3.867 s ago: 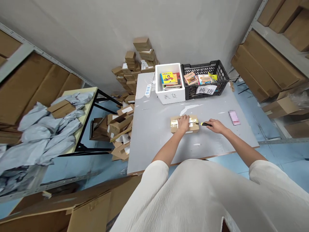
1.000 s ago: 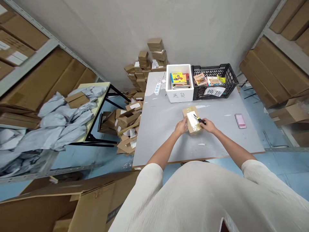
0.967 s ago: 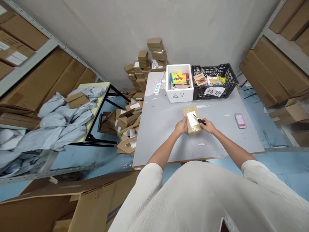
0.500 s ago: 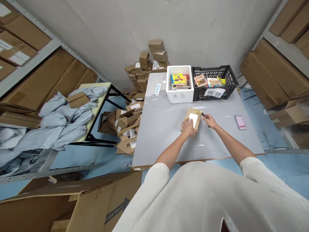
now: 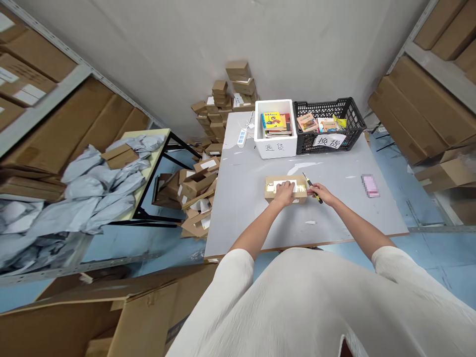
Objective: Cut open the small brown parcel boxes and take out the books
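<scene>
A small taped cardboard box (image 5: 269, 190) with a white label lies lengthwise on the grey table (image 5: 238, 213). My left hand (image 5: 284, 194) is over its front edge and label, fingers bent onto the top, gripping it. At the box's right end, my right hand (image 5: 323, 193) is closed around a yellow and black utility knife (image 5: 316, 195). The knife's blade points up and away from me, beside the box. Right-hand fingertips are close to the box end; whether they touch it I cannot tell.
At the table's back stand a white bin (image 5: 277, 148) and a black crate (image 5: 327, 144), both with books. A power strip (image 5: 242, 138) lies left, a blurred pink item (image 5: 370, 186) right. Opened cartons (image 5: 199, 186) heap beside the table; grey parcels (image 5: 96, 186) fill a side table.
The box has turned from pointing away from me to lying sideways, and shifted slightly left with my left hand. The knife has come upright from its slant near the tape, still in my right hand.
</scene>
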Demonstrator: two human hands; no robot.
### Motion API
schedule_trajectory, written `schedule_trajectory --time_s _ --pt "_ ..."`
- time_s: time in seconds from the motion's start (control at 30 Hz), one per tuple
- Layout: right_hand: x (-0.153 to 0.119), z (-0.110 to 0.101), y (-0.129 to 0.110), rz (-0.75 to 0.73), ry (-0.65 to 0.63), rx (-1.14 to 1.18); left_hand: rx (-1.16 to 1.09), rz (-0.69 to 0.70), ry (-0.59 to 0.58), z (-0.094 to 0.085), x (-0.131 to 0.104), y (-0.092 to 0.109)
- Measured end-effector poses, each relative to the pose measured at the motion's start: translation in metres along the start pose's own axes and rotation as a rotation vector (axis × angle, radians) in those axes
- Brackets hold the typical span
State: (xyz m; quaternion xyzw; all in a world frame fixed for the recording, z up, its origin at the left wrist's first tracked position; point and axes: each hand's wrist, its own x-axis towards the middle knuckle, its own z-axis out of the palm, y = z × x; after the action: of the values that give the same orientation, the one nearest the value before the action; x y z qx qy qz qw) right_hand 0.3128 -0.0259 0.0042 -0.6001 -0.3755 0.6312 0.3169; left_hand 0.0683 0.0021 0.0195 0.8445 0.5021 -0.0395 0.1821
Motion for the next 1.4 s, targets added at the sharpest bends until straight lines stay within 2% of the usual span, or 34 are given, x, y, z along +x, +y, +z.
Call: schedule_trajectory --time_s 0.1,0.17,0.3,0.43,0.53,0.7,0.83,1.0,1.13,1.23,1.4 --pt "-0.005 0.004 0.002 0.024 -0.068 0.022 0.006 0.089 -0.014 0.001 0.002 0.006" --pt "-0.005 0.0 0.003 0.015 -0.051 -0.024 0.026 0.105 -0.031 0.002 0.004 0.008" --pt "-0.004 -0.024 -0.001 -0.052 0.022 -0.274 0.084 0.122 -0.056 0.004 0.008 0.011" --pt "-0.008 -0.054 -0.01 -0.134 -0.035 -0.519 0.09 0.106 -0.065 0.005 0.007 0.013" --pt "-0.007 -0.067 -0.016 -0.196 -0.104 -0.708 0.071 0.102 -0.058 0.005 0.005 0.015" --pt "0.008 -0.069 -0.025 -0.28 -0.104 -1.021 0.063 0.091 -0.052 0.004 -0.001 0.016" --pt "0.023 -0.06 -0.032 -0.317 -0.109 -1.135 0.035 0.103 -0.042 0.003 -0.004 0.015" --pt "0.023 -0.052 -0.037 -0.228 -0.179 -1.088 0.024 0.105 -0.03 0.002 -0.006 0.015" --pt "0.006 -0.055 -0.033 -0.06 -0.261 -0.916 0.033 0.11 -0.027 0.0 -0.006 0.015" --pt "-0.009 -0.059 -0.025 0.012 -0.302 -0.819 0.039 0.109 -0.031 -0.003 -0.006 0.015" --pt "-0.025 -0.066 -0.014 0.078 -0.24 -0.593 -0.011 0.095 -0.043 -0.007 -0.007 0.014"
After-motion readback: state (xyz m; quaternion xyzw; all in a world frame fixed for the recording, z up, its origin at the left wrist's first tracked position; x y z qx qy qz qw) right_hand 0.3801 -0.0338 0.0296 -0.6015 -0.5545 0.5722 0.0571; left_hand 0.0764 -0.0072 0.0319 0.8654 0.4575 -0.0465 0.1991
